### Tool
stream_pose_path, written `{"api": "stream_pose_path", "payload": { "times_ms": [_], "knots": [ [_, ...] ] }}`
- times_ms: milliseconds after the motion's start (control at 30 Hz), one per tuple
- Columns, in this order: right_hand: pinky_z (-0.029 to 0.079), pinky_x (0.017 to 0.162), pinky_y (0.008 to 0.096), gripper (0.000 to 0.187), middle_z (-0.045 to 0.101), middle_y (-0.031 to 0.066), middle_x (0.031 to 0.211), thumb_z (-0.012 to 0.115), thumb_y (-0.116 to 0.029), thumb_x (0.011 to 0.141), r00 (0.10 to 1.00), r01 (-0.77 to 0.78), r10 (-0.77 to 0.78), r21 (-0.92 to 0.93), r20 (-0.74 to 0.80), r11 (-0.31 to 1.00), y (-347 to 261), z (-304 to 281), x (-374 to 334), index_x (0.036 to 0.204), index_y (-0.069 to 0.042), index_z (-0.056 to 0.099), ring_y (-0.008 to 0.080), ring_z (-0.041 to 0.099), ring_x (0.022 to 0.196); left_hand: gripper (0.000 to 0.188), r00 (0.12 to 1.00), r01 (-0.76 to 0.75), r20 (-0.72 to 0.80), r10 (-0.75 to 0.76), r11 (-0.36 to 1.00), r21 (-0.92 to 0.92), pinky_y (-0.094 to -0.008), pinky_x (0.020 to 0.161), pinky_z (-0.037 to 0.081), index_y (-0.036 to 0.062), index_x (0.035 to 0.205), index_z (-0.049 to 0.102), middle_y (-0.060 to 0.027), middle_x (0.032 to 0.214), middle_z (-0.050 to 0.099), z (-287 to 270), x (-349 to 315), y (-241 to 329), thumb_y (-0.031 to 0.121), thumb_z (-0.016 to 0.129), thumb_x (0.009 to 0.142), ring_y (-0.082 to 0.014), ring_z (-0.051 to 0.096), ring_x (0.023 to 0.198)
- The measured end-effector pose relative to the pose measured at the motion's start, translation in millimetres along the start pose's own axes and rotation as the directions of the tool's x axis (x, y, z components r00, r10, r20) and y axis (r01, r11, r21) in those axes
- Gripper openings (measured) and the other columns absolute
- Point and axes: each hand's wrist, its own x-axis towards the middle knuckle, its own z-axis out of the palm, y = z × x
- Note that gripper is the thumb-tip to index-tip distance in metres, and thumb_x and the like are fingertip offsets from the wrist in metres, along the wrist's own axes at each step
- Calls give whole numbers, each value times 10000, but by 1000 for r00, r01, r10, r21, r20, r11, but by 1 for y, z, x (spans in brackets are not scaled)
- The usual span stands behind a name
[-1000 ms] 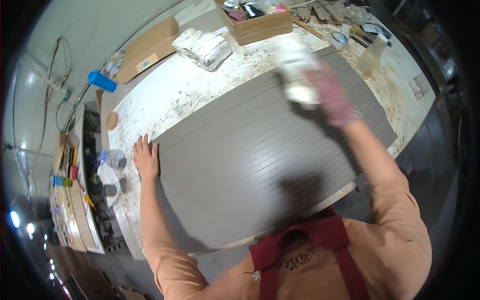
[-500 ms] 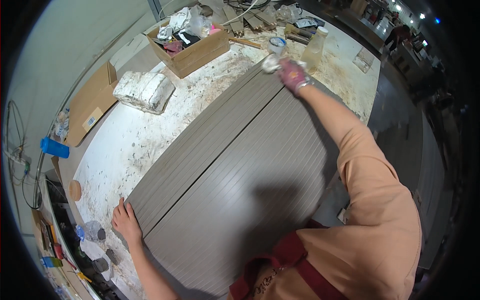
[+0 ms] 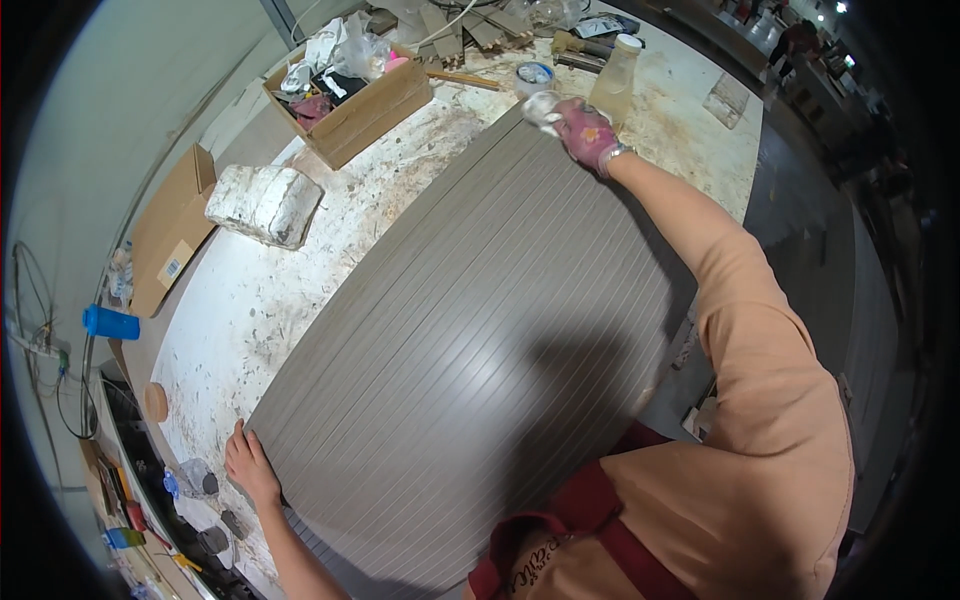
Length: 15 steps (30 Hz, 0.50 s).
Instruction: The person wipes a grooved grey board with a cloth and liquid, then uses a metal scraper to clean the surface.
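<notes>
A wide grey grooved panel (image 3: 450,330) lies across the white table in front of me, made of boards set side by side. My right hand (image 3: 590,135), in a pink glove with a flower print, is closed on a crumpled white cloth (image 3: 543,108) at the panel's far end. At the panel's near left corner, my bare left hand (image 3: 252,466) rests against the edge with fingers stretched out. A clear bottle of pale yellowish liquid (image 3: 615,85) stands just beyond my right hand. Close by is a small tub (image 3: 534,77).
A cardboard box of scraps (image 3: 375,115) and a white wrapped block (image 3: 263,204) sit on the stained table (image 3: 330,270). Left of them are a leaning cardboard piece (image 3: 172,240), a blue cup (image 3: 110,323) and a round wooden disc (image 3: 156,402). Hammers (image 3: 580,50) lie at the far end.
The dark gap between the panel's boards has closed to a thin line. My right hand stays at the far end with the cloth. The view has shifted slightly.
</notes>
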Motion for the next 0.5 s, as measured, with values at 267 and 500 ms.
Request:
{"api": "stream_pose_path", "payload": {
  "times_ms": [267, 500],
  "knots": [
    [458, 855, 466, 239, 579, 196, 1148, 550, -140, 829, 953, 298, -301, 114, 15, 948, -48, -4, -33, 1065, -100, 553, 366, 600, 972, 412, 1000, 20, 6, -20, 1000, 22, -427, 1029, 267, 154, 1314, 499, -65, 1203, 533, -2, 0, -3, 372, 342, 1001, -258, 452, 1191],
    [505, 781, 459, 245, 652, 224, 878, 503, -124, 823, 987, 139, -149, -142, -62, 980, -20, 2, -2, 1014, -34, 629, 373, 642, 844, 407, 1000, -1, 1, 1, 999, 36, -415, 1026, 272, 140, 1301, 505, -67, 1179, 543, 3, 10, -10, 361, 342, 1002, -258, 468, 1170]
  ]
}}
